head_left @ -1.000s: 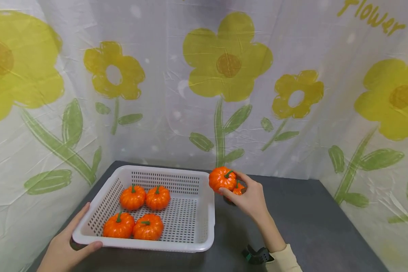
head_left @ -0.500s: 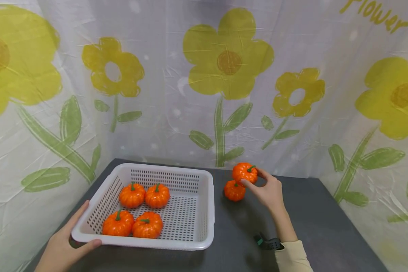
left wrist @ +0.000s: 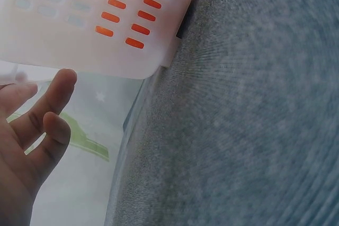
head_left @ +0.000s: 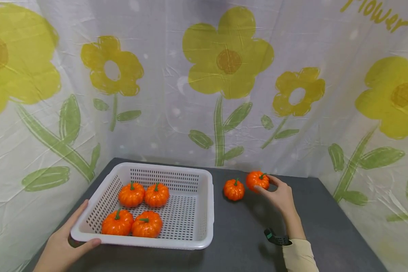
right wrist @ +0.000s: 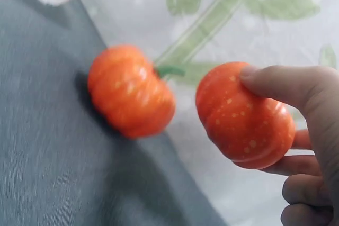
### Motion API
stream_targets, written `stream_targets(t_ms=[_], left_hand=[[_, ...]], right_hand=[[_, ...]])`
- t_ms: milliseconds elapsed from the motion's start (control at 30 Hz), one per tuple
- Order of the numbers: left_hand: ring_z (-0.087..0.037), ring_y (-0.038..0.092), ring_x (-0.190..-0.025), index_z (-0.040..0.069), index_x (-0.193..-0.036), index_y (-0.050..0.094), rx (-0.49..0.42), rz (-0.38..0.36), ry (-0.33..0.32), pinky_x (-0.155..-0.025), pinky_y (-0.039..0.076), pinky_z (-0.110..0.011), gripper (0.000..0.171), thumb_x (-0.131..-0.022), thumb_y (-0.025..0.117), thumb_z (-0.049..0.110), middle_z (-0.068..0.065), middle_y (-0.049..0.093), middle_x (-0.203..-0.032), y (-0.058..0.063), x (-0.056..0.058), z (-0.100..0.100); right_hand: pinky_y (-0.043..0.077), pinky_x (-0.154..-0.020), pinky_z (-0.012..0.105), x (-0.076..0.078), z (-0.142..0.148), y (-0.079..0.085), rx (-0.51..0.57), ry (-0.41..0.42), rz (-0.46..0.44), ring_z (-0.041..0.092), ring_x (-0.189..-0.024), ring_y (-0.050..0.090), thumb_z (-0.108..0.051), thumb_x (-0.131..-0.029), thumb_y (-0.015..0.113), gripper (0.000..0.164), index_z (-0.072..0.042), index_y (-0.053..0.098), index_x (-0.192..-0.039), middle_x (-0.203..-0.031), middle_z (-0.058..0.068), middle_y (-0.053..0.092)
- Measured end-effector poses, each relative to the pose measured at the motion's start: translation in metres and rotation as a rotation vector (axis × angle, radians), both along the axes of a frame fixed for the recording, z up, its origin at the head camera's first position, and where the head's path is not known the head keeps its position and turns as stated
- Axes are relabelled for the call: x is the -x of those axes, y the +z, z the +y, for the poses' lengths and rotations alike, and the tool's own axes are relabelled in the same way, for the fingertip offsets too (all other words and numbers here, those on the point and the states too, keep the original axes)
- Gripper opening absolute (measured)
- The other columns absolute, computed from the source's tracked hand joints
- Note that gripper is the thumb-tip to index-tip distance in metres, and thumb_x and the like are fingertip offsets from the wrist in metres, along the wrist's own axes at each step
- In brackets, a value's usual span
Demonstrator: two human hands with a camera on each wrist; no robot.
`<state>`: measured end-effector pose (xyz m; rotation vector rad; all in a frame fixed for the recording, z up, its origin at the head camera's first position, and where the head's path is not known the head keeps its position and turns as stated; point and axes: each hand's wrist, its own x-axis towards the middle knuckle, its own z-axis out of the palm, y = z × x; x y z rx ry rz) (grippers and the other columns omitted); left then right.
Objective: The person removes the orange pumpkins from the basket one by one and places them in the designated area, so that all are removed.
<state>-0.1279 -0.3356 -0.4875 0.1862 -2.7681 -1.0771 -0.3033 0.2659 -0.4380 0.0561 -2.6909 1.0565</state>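
Observation:
My right hand pinches a small glossy orange pumpkin with a green stem, thumb on the near side; in the right wrist view the pumpkin is seen from its speckled side. Just left of it, apart, another pumpkin stands on the dark table. My left hand rests at the near left corner of a white perforated plastic basket, its fingers along the left side and its thumb at the front rim. Several pumpkins lie in the basket's left half.
The dark grey table reaches back to a white curtain printed with yellow flowers, which also surrounds both sides. A black band is on the right wrist.
My right hand has carried its pumpkin rightward, from beside the basket's right rim past the standing pumpkin, then lower. The standing pumpkin has come fully into sight. The left hand stays at the basket.

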Motion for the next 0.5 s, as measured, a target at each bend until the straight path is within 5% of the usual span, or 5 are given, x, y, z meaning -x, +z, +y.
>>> stream_targets(t_ms=[233, 500], left_hand=[[-0.051, 0.060, -0.111, 0.016, -0.172, 0.008, 0.017, 0.008, -0.005, -0.093, 0.049, -0.077, 0.120, -0.087, 0.087, 0.047, -0.042, 0.043, -0.152, 0.000, -0.001, 0.001], [-0.053, 0.058, -0.113, 0.017, -0.172, 0.005, 0.002, -0.036, 0.004, -0.096, 0.044, -0.082, 0.119, -0.089, 0.084, 0.050, -0.042, 0.040, -0.155, 0.003, 0.000, 0.002]], right_hand=[[0.044, -0.112, 0.066, 0.009, 0.015, -0.026, -0.034, -0.005, -0.060, 0.047, -0.137, 0.054, -0.057, -0.092, 0.078, 0.086, 0.000, 0.054, -0.152, -0.146, 0.027, 0.061], [0.046, -0.110, 0.065, 0.013, 0.019, -0.045, -0.024, 0.042, -0.100, 0.047, -0.135, 0.056, -0.049, -0.093, 0.079, 0.078, 0.001, 0.058, -0.149, -0.143, 0.028, 0.063]])
